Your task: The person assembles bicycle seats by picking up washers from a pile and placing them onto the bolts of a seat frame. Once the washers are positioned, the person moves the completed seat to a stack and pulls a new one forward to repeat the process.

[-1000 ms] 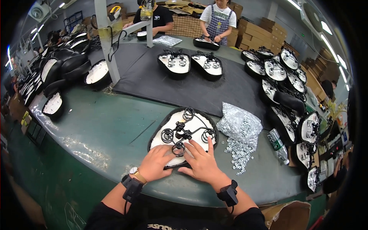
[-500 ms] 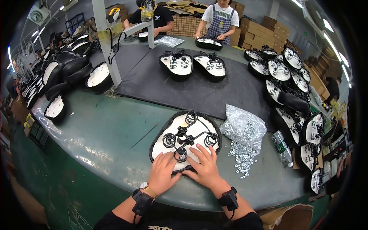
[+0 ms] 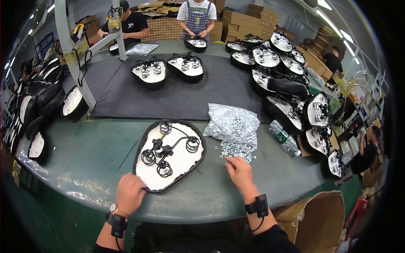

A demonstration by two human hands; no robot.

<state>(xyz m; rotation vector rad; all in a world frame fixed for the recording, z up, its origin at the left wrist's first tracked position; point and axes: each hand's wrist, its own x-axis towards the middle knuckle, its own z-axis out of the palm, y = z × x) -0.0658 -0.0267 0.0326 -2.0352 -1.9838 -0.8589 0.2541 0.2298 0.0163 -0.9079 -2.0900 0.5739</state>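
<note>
An upturned bicycle saddle [image 3: 185, 162], with a black cover edge around a white underside, lies in front of me on the table. A black spring frame [image 3: 162, 152] with coiled springs rests on that underside. At the saddle's lower left rim, my left hand [image 3: 130, 195] has its fingers curled on the edge. To the right, my right hand [image 3: 240, 173] is apart from the saddle, its fingertips drawn together beside a spill of small metal nuts [image 3: 236, 149]. Whether a nut is between those fingers I cannot make out. The nuts come from a clear plastic bag [image 3: 233, 122] behind them.
A water bottle [image 3: 284, 138] lies right of the bag. Saddles with springs [image 3: 287, 109] are piled along the right; more saddles [image 3: 37, 145] stand left. Two saddles [image 3: 185, 67] sit on the black mat [image 3: 168, 101]. A metal post [image 3: 76, 59] rises at left. Co-workers handle saddles across the table.
My hands have parted: the left has gone to the saddle's lower left rim, the right off the saddle to the nuts. The head view has shifted right.
</note>
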